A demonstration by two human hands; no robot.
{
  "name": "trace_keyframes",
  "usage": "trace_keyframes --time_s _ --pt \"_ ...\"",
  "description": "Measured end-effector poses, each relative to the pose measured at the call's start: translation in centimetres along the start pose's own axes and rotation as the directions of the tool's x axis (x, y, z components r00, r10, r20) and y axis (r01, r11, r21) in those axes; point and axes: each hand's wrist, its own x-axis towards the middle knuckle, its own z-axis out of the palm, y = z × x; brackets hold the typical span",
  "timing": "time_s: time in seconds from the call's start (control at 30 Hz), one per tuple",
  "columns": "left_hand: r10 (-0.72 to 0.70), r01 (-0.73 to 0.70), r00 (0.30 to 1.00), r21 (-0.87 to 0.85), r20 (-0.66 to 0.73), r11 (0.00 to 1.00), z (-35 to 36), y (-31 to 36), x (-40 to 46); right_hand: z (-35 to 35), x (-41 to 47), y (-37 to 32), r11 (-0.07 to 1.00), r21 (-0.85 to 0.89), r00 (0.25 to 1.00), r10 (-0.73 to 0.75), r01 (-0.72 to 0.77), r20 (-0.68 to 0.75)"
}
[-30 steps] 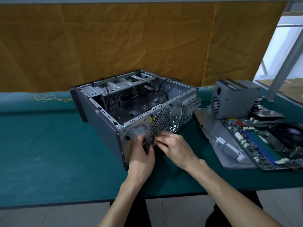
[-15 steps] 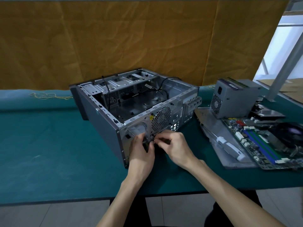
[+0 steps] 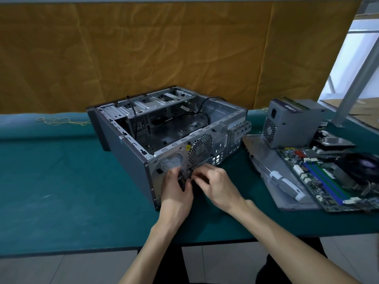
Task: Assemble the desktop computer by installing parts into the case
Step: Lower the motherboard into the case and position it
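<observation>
Now: both hands at the case rear panel, 6 o'clock of the fan grille | left hand and right hand pinch closed on something small, unidentifiable | step: likely fitting a rear-panel part | next: align, press home

Grey computer case lying open-side up, motherboard flat beside it

Grey case with perforated fan grille, teal table cover, mustard-yellow backdrop cloth.

Head-worn view looks forward and down, close over the table.
</observation>
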Motion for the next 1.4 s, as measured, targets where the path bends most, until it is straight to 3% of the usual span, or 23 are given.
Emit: trace_keyframes --time_s 0.07,0.13,0.23,0.3,0.57,0.63,0.73,0.8,0.9,0.97,1.07,1.13,1.2,1.27,1.33,1.4 --pt "0.001 -0.001 1.000 0.002 -0.010 1.000 0.0 0.0 0.0 -0.1 0.3 -0.6 0.937 0.248 0.969 0.242 -0.247 0.051" --pt "0.002 -0.002 1.000 0.002 -0.014 1.000 0.1 0.0 0.1 0.1 0.4 -1.2 0.767 0.476 0.898 0.418 -0.431 0.138" --pt "-0.006 0.006 1.000 -0.004 -0.007 1.000 0.1 0.1 0.0 0.4 0.3 -2.1 0.529 0.633 0.796 0.552 -0.565 0.249" --pt "-0.005 0.005 1.000 -0.007 -0.003 1.000 0.1 0.1 0.0 0.5 0.3 -2.4 0.493 0.645 0.772 0.584 -0.584 0.252" --pt "-0.010 0.009 1.000 -0.028 -0.014 1.000 0.0 0.2 0.0 0.2 0.4 -2.1 0.587 0.606 0.821 0.530 -0.537 0.213" --pt "0.009 -0.009 1.000 -0.038 -0.017 0.999 0.0 0.2 0.0 0.2 0.3 -1.7 0.653 0.558 0.844 0.502 -0.512 0.188" --pt "0.028 -0.028 1.000 -0.019 -0.006 0.999 -0.2 0.2 -0.1 -0.1 0.1 -0.9 0.925 0.238 0.955 0.292 -0.295 0.048" --pt "0.039 -0.039 0.999 -0.012 0.006 0.999 -0.2 0.2 0.0 -0.2 0.1 -0.3 0.998 0.007 0.997 0.069 -0.070 0.020" --pt "0.038 -0.038 0.999 -0.013 0.005 0.999 -0.2 0.3 -0.1 -0.1 0.3 0.1 0.997 -0.075 0.999 0.002 0.002 0.046" --pt "0.032 -0.032 0.999 -0.002 0.001 0.999 -0.2 0.3 -0.1 -0.1 0.5 -0.1 0.989 0.073 0.992 0.127 -0.129 0.022" --pt "0.034 -0.034 0.999 0.003 -0.005 0.999 -0.2 0.5 -0.3 0.5 0.6 -0.2 0.866 0.371 0.939 0.339 -0.334 0.053" --pt "0.041 -0.041 0.999 0.000 -0.003 0.999 -0.2 0.6 -0.4 0.8 0.5 0.0 0.816 0.450 0.924 0.378 -0.363 0.061" --pt "0.043 -0.043 0.999 0.004 -0.003 0.999 -0.3 0.6 -0.4 0.7 0.3 0.1 0.890 0.357 0.953 0.302 -0.284 0.006" --pt "0.039 -0.039 0.999 0.008 -0.002 0.999 -0.4 0.5 -0.4 0.3 0.3 0.0 0.984 0.139 0.992 0.118 -0.111 -0.046" --pt "0.035 -0.035 0.999 0.006 -0.003 0.999 -0.4 0.4 -0.3 0.2 0.4 -0.1 0.998 -0.040 0.996 -0.056 0.053 -0.068" --pt "0.029 -0.029 1.000 -0.009 0.002 1.000 -0.4 0.4 -0.4 0.2 0.4 -0.2 0.992 -0.090 0.992 -0.098 0.091 -0.077"
